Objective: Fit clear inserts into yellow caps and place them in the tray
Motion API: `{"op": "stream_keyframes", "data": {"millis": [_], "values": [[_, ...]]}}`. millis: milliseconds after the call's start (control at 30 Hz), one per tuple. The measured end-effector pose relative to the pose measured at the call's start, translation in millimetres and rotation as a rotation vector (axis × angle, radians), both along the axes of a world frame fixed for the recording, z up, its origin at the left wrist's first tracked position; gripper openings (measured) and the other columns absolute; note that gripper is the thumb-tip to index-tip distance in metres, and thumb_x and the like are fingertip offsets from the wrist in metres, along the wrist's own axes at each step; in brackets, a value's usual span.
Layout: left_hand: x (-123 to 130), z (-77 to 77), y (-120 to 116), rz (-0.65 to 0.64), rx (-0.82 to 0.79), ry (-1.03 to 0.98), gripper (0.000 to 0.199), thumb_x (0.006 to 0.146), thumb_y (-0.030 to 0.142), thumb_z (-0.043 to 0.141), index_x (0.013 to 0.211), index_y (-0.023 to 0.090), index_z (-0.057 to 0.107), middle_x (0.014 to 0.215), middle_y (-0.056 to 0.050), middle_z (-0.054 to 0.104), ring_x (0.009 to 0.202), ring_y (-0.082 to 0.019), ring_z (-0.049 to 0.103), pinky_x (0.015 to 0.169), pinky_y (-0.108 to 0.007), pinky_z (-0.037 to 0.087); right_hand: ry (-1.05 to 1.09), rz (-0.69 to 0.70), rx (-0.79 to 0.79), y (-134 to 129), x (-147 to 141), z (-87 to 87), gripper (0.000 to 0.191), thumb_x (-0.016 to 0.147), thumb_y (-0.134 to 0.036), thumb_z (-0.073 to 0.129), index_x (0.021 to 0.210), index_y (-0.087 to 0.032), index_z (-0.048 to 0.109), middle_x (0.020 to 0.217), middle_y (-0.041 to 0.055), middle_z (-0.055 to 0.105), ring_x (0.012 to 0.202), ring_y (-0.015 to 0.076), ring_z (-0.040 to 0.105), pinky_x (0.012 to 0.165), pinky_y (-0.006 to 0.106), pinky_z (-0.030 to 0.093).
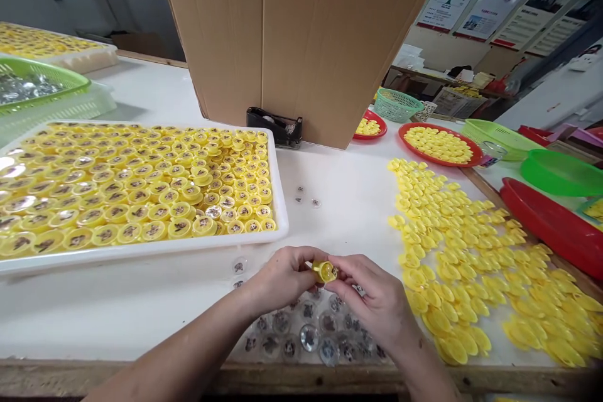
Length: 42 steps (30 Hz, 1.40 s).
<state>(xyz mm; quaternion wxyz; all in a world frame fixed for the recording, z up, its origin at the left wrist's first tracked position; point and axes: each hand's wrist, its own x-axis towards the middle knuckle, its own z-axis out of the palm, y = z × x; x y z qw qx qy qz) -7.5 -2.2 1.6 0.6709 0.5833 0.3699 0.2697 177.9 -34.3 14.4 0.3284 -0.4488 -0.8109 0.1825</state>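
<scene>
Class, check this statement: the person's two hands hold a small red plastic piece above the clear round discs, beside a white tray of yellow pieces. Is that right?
Not quite: the piece is yellow, not red, as the head view shows. The left hand and right hand hold a small yellow plastic piece above the clear round discs, beside a white tray of yellow pieces.

hands (282,279) (374,301) 2 | yellow caps held (325,272) 1 | red plates (383,127) (477,156) 2 | tape dispensers (274,127) 1

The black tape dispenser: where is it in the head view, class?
The black tape dispenser sits upper centre in the head view, against the cardboard box, by the far right corner of the white tray.
</scene>
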Motion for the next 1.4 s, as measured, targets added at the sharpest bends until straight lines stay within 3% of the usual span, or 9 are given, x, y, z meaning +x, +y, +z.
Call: {"op": "stream_keyframes", "data": {"millis": [300,467,667,800,900,1000,1133,1267,1400], "values": [[7,4.0,-7,0.129,-0.019,0.182,0.044,0.067,0.012,0.047,0.110,0.017,0.056,0.081,-0.003,0.068,0.061,-0.015,0.063,0.053,-0.023,0.046,-0.153,-0.050,0.041,-2,-9,9.2,0.022,0.085,-0.016,0.056,0.105,-0.024,0.060,0.084,0.0038,0.065,0.072,0.0171,0.065,0.064,0.026,0.053],[9,3.7,-10,0.104,0.066,0.241,0.039,0.066,0.012,0.046,0.102,0.017,0.062,0.064,0.001,0.067,0.061,-0.015,0.063,0.055,-0.023,0.045,-0.199,-0.097,0.034,-5,-9,11.0,0.015,0.084,-0.016,0.057,0.096,-0.023,0.061,0.076,0.0013,0.063,0.066,0.0159,0.062,0.058,0.026,0.050],[7,9.4,-15,0.099,0.127,0.192,0.035,0.073,0.012,0.043,0.100,0.020,0.064,0.068,0.002,0.066,0.064,-0.014,0.062,0.059,-0.024,0.045,-0.254,-0.129,0.059,-9,-10,14.0,0.012,0.083,-0.017,0.057,0.093,-0.022,0.061,0.073,0.0008,0.061,0.063,0.0156,0.061,0.056,0.027,0.047],[5,6.6,-16,0.086,0.025,0.113,0.036,0.077,0.015,0.045,0.110,0.018,0.060,0.075,-0.001,0.067,0.068,-0.015,0.062,0.062,-0.026,0.047,-0.310,-0.144,0.098,-10,-13,8.9,0.014,0.086,-0.016,0.051,0.095,-0.020,0.061,0.073,0.0022,0.059,0.062,0.0160,0.061,0.055,0.027,0.046],[9,-0.8,-14,0.124,-0.028,0.083,0.034,0.075,0.024,0.058,0.108,0.016,0.060,0.086,-0.005,0.067,0.075,-0.018,0.062,0.066,-0.028,0.049,-0.315,-0.175,0.098,-12,-18,0.3,0.019,0.086,-0.012,0.046,0.094,-0.019,0.061,0.073,0.0037,0.059,0.063,0.0172,0.060,0.057,0.028,0.047],[13,-7.5,-12,0.173,-0.097,0.034,0.037,0.074,0.031,0.064,0.105,0.012,0.057,0.081,-0.006,0.066,0.068,-0.016,0.061,0.063,-0.028,0.049,-0.251,-0.212,0.080,-12,-21,-4.6,0.020,0.084,-0.011,0.047,0.092,-0.020,0.063,0.074,0.0038,0.060,0.065,0.0176,0.061,0.059,0.029,0.049],[13,-5.7,-11,0.149,-0.166,-0.052,0.035,0.078,0.028,0.061,0.107,0.012,0.050,0.080,-0.005,0.065,0.064,-0.013,0.060,0.062,-0.027,0.049,0.031,-0.214,-0.098,-11,-13,-2.5,0.016,0.079,-0.018,0.063,0.094,-0.023,0.064,0.080,0.0021,0.062,0.065,0.0151,0.061,0.060,0.026,0.052],[8,0.3,-12,0.117,0.050,0.029,0.025,0.080,0.028,0.060,0.100,0.016,0.053,0.086,-0.005,0.066,0.074,-0.015,0.060,0.066,-0.026,0.048,0.268,-0.260,-0.343,-11,-1,-4.7,0.023,0.079,-0.027,0.066,0.102,-0.023,0.062,0.094,0.0043,0.064,0.077,0.0166,0.063,0.067,0.028,0.054],[8,-0.4,-12,0.138,0.192,0.063,0.022,0.081,0.028,0.060,0.100,0.019,0.059,0.090,-0.004,0.065,0.076,-0.015,0.060,0.066,-0.025,0.047,0.436,-0.211,-0.518,-12,-3,-11.7,0.019,0.083,-0.029,0.060,0.100,-0.021,0.061,0.093,0.0038,0.067,0.084,0.0180,0.064,0.075,0.030,0.054]]}}
